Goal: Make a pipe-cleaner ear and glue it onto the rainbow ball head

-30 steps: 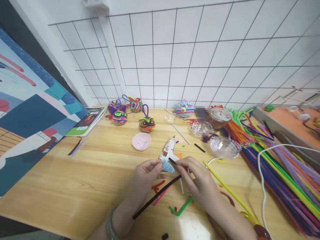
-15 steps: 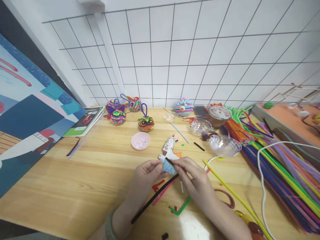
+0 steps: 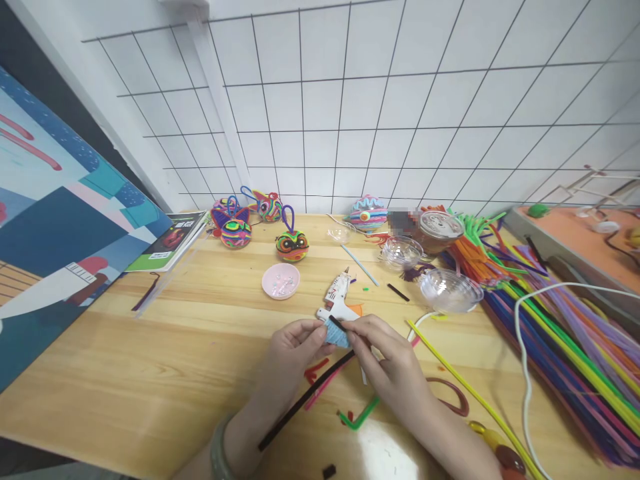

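The small light-blue wound pipe-cleaner piece [image 3: 338,336] is pinched above the wooden bench [image 3: 150,347] by the left hand [image 3: 293,352] fingers, while the long black pipe cleaner [image 3: 300,415] is gripped against it by the right hand [image 3: 393,365] fingers; this is judged a wrapping step, so firm, steady tension is called for next.

L hand [image 3: 293,350] + R hand [image 3: 390,367] pinching.

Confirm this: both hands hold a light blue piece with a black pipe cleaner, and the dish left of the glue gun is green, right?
Not quite: the head view shows the dish is pink, not green. The left hand and right hand do hold the light blue piece with the black pipe cleaner, and the dish is left of the glue gun.
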### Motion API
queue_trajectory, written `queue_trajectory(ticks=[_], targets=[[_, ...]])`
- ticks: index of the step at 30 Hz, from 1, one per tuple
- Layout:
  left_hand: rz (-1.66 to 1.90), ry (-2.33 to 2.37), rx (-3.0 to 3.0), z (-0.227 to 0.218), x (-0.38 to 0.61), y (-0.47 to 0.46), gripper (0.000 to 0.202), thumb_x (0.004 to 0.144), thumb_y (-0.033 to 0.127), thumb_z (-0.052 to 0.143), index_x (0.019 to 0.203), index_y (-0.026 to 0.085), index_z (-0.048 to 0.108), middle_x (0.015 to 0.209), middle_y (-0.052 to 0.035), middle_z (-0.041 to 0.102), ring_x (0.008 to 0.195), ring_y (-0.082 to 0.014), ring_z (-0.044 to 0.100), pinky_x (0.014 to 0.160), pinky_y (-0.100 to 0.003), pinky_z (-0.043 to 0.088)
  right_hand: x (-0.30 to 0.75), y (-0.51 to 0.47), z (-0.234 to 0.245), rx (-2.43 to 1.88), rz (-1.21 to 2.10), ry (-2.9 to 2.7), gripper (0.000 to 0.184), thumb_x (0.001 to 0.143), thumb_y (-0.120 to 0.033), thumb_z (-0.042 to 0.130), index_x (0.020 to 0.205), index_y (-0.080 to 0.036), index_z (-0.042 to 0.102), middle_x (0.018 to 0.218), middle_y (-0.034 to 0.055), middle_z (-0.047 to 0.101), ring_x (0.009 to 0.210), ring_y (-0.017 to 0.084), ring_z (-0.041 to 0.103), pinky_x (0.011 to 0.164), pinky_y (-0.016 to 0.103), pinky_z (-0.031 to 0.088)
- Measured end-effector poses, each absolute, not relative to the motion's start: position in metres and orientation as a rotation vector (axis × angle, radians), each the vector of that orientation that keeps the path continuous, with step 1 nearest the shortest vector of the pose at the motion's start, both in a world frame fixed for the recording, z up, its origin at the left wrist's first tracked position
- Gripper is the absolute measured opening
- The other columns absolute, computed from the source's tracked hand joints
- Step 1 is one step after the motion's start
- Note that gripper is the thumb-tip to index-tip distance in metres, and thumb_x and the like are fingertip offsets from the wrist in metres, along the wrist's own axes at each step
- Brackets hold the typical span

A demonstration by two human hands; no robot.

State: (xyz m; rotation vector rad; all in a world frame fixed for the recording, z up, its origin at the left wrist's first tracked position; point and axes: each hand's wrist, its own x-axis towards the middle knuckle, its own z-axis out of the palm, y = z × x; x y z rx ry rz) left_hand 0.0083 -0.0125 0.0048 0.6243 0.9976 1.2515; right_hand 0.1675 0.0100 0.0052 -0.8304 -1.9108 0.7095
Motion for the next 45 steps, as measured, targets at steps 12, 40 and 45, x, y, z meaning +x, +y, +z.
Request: queue_trajectory(ticks=[12,40,45], targets=[[1.261,1.041,0.593,0.0079,0.0094,-0.0116,0.021,0.064,0.028,0.075,0.077,0.013,0.07,0.079,-0.0054,0.071,0.073,-0.0142,0.065,0.074,-0.027,0.053,0.1679,0.0091,0.0062,-0.811,0.699,-1.929,0.027,0.088,-0.011,0.044,0.108,-0.02,0.059,0.088,0.0088,0.06,0.082,0.019,0.059,0.068,0.031,0.051],[1.249,0.968,0.514,0.0062,0.0071,-0.009,0.019,0.063,0.025,0.075,0.075,0.012,0.068,0.078,-0.0057,0.071,0.073,-0.0154,0.066,0.075,-0.027,0.053,0.1694,0.0065,0.012,-0.85,0.75,-2.045,0.034,0.083,-0.011,0.05,0.116,-0.019,0.055,0.086,0.0058,0.058,0.068,0.015,0.056,0.062,0.028,0.049],[1.242,0.946,0.498,0.0057,0.0068,-0.0084,0.017,0.065,0.024,0.074,0.074,0.012,0.068,0.078,-0.0054,0.071,0.072,-0.014,0.065,0.075,-0.025,0.052,0.1707,0.0061,0.0115,-0.837,0.723,-2.067,0.034,0.083,-0.011,0.051,0.117,-0.019,0.054,0.083,0.0053,0.057,0.07,0.016,0.055,0.062,0.028,0.048]])
